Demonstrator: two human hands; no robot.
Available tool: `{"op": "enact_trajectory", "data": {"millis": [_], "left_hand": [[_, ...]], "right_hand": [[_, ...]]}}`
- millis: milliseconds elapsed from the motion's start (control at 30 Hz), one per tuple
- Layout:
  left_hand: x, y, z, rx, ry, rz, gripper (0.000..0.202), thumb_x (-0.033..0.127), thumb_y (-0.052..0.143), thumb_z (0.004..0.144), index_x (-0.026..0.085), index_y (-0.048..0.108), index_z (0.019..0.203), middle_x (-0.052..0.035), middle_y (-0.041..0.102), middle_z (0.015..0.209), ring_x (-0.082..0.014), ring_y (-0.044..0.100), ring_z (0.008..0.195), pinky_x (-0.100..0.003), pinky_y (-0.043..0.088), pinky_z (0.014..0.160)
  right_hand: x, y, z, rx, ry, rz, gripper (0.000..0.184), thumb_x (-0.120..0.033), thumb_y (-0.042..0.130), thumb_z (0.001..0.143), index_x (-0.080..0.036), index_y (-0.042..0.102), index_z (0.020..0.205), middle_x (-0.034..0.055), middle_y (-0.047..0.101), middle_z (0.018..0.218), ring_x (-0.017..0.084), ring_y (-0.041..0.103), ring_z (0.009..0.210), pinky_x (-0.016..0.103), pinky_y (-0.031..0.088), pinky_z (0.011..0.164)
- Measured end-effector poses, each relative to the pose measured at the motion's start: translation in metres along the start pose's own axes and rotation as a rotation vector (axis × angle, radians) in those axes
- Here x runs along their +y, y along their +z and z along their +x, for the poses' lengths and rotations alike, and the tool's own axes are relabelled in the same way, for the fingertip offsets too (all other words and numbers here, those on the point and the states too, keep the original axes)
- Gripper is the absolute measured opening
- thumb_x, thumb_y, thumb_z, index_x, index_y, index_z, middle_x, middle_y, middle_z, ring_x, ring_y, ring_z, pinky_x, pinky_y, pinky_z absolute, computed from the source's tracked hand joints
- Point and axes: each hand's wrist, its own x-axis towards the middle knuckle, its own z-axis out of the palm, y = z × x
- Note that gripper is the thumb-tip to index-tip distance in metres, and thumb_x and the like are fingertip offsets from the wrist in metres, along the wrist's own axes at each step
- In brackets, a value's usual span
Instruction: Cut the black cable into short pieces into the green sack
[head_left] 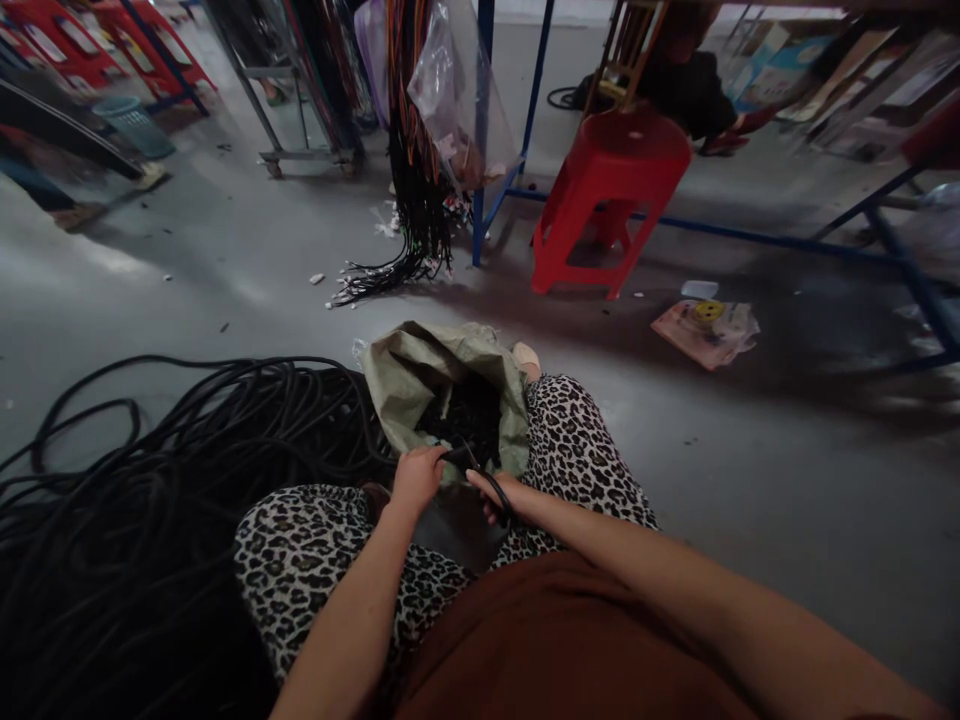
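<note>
Between my knees stands a pale green woven sack (397, 385), its mouth wide, with many small black pieces (476, 405) inside. My left hand (418, 478) is closed at the sack's near rim on a short black piece (454, 455) that looks like cable or tubing. Close beside it, my right hand (501, 495) grips black-handled scissors (498, 488), whose blades point up and left to that black piece. Whether the blades touch it is too dim to tell. A big heap of black cable (247, 420) lies on the floor to my left, reaching the sack.
A red plastic stool (615, 170) stands ahead under a blue-framed table (484, 130). Black wires with white ends (416, 235) hang down to the floor beside it. A plastic packet (709, 330) lies at right. Other people's legs (67, 140) show at far left.
</note>
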Motion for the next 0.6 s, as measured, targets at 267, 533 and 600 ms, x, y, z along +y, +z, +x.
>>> {"op": "enact_trajectory", "data": {"millis": [267,533,600], "left_hand": [[0.0021,-0.0004,-0.0005,-0.065,-0.003,-0.019,0.031,0.023,0.049,0.086,0.024,0.061,0.114,-0.0058,0.065,0.109,-0.0205,0.057,0.105,-0.033,0.038,0.091],[0.0036,-0.0012,-0.0013,-0.069,0.036,-0.014,0.031,0.022,0.048,0.085,0.023,0.062,0.114,-0.0059,0.066,0.106,-0.0213,0.058,0.103,-0.033,0.039,0.089],[0.0025,0.0001,-0.0006,-0.061,0.033,-0.036,0.031,0.022,0.049,0.085,0.022,0.062,0.114,-0.0054,0.066,0.107,-0.0207,0.058,0.103,-0.033,0.04,0.09]], "right_hand": [[-0.0006,0.0,0.0001,0.011,0.013,-0.008,0.05,-0.061,0.045,0.086,-0.012,0.051,0.077,-0.0004,0.051,0.048,0.01,0.05,0.034,0.02,0.043,0.033],[0.0025,-0.0015,0.0021,0.01,-0.019,-0.026,0.053,-0.065,0.047,0.082,-0.013,0.053,0.079,-0.0004,0.052,0.047,0.011,0.049,0.032,0.019,0.04,0.03],[0.003,-0.0019,0.0031,0.014,-0.017,-0.029,0.052,-0.064,0.045,0.083,-0.013,0.053,0.077,-0.0016,0.049,0.044,0.011,0.048,0.03,0.019,0.038,0.029]]}}
